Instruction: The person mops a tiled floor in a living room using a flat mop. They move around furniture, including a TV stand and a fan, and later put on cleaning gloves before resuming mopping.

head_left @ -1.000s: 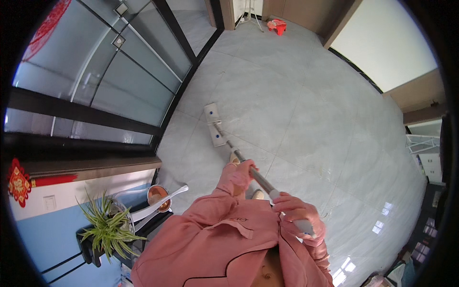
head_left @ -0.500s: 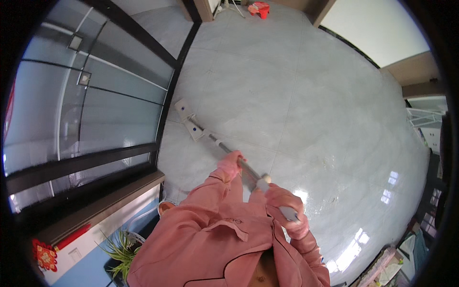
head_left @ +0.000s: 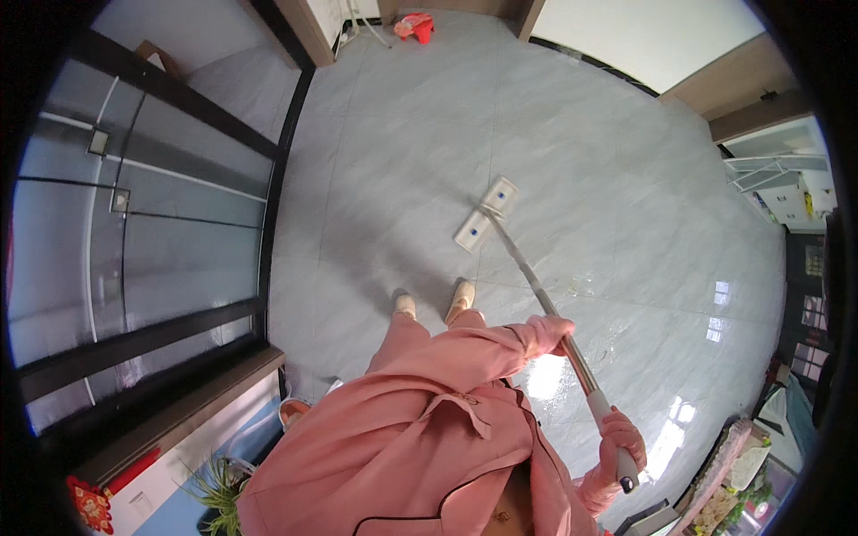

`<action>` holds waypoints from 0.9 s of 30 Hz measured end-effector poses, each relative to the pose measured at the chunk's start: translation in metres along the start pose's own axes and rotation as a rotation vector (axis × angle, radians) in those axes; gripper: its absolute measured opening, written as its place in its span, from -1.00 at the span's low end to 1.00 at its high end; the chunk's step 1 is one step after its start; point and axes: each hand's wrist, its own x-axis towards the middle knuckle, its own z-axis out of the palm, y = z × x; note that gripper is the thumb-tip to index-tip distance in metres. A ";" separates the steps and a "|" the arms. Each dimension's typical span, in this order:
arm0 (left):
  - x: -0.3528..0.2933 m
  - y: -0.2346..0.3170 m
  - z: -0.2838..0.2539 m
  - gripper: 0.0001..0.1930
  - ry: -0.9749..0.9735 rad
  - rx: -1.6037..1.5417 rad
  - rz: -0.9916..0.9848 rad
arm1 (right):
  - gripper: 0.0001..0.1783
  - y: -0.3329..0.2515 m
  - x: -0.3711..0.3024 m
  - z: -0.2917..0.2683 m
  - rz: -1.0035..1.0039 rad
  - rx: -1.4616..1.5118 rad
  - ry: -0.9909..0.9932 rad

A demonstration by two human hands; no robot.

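Could, by swinging too wide, knock the grey end grip (head_left: 604, 413) into the row of household goods (head_left: 749, 464) to the right of the right hand (head_left: 621, 442). Might also skid in the beige slippers (head_left: 463, 297), ahead and left of the left hand (head_left: 556, 332), because of glossy, possibly wet floor tiles (head_left: 608, 196), or bump the same slippers by pulling the white mop head (head_left: 487, 216) back too close. As for pose, wraps the right hand shut round the end grip, low beside the body; closes the left hand round the metal pole (head_left: 534, 284) farther forward, with the forearm angled across the front of the torso. Holds the flat mop on a slant, from the right hand past the left to the head, apparently set down on the tiles well ahead and left of both hands. Far beyond, well apart from the head: a red plastic stool (head_left: 424, 34).
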 end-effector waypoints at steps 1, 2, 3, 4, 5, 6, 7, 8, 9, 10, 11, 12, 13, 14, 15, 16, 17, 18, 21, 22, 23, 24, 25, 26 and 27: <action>0.014 0.000 0.015 -0.87 -0.013 0.026 -0.046 | -0.90 -0.002 0.005 -0.003 -0.007 -0.009 0.039; 0.023 0.001 0.026 -0.87 -0.029 0.051 -0.093 | -0.90 -0.008 0.012 -0.004 -0.013 -0.022 0.079; 0.031 0.003 0.032 -0.87 -0.055 0.025 -0.084 | -0.90 -0.011 0.020 -0.006 -0.022 -0.033 0.113; 0.033 0.010 0.034 -0.86 -0.071 0.001 -0.075 | -0.89 -0.007 0.029 -0.010 -0.050 0.018 0.133; 0.034 0.017 0.036 -0.84 -0.086 -0.026 -0.063 | -0.89 -0.005 0.034 -0.015 -0.081 0.023 0.088; 0.028 0.015 0.038 -0.85 -0.067 -0.009 0.023 | -0.89 -0.005 0.039 -0.019 -0.113 0.029 0.039; 0.015 0.019 0.040 -0.85 -0.037 -0.074 0.021 | -0.89 -0.006 0.042 -0.022 -0.142 0.032 -0.009; 0.017 0.023 0.032 -0.85 -0.034 -0.088 0.017 | -0.87 -0.007 0.047 -0.023 -0.129 0.047 -0.040; 0.020 0.030 0.022 -0.85 -0.030 -0.105 0.014 | -0.86 -0.007 0.056 -0.019 -0.134 0.086 -0.056; 0.020 0.034 0.013 -0.85 0.009 -0.124 0.028 | -0.86 -0.006 0.062 -0.015 -0.127 0.123 -0.063; 0.015 0.043 -0.002 -0.85 0.051 -0.156 0.055 | -0.85 -0.007 0.071 -0.006 -0.129 0.163 -0.086; 0.009 0.052 -0.018 -0.85 0.094 -0.189 0.083 | -0.85 -0.004 0.081 0.004 -0.145 0.212 -0.146; 0.004 0.063 -0.035 -0.86 0.126 -0.222 0.098 | -0.84 0.002 0.089 0.016 -0.156 0.259 -0.204; 0.000 0.074 -0.053 -0.86 0.152 -0.258 0.106 | -0.84 0.006 0.097 0.027 -0.161 0.298 -0.261; -0.004 0.085 -0.072 -0.87 0.178 -0.294 0.113 | -0.84 0.006 0.105 0.042 -0.133 0.354 -0.333; -0.008 0.093 -0.095 -0.88 0.193 -0.328 0.132 | -0.86 0.011 0.116 0.059 -0.151 0.377 -0.418; -0.017 0.105 -0.113 -0.89 0.198 -0.352 0.164 | -0.87 0.011 0.124 0.074 -0.187 0.397 -0.495; -0.027 0.115 -0.126 -0.88 0.251 -0.414 0.204 | -0.87 0.005 0.133 0.089 -0.207 0.397 -0.553; -0.052 0.145 -0.167 -0.87 0.353 -0.561 0.263 | -0.83 -0.009 0.166 0.140 -0.249 0.394 -0.730; -0.057 0.149 -0.186 -0.87 0.350 -0.584 0.267 | -0.82 -0.016 0.178 0.155 -0.271 0.401 -0.799; -0.069 0.159 -0.198 -0.87 0.340 -0.603 0.260 | -0.79 -0.021 0.186 0.169 -0.285 0.399 -0.859; -0.082 0.170 -0.206 -0.89 0.335 -0.620 0.217 | -0.75 -0.017 0.191 0.184 -0.340 0.437 -0.858; -0.100 0.179 -0.214 -0.89 0.376 -0.428 0.332 | -0.74 -0.020 0.198 0.200 -0.336 0.473 -0.867; -0.118 0.188 -0.222 -0.89 0.419 -0.233 0.448 | -0.74 -0.024 0.206 0.214 -0.337 0.515 -0.877; -0.108 0.195 -0.241 -0.89 0.424 -0.503 0.369 | -0.74 -0.026 0.215 0.229 -0.336 0.556 -0.886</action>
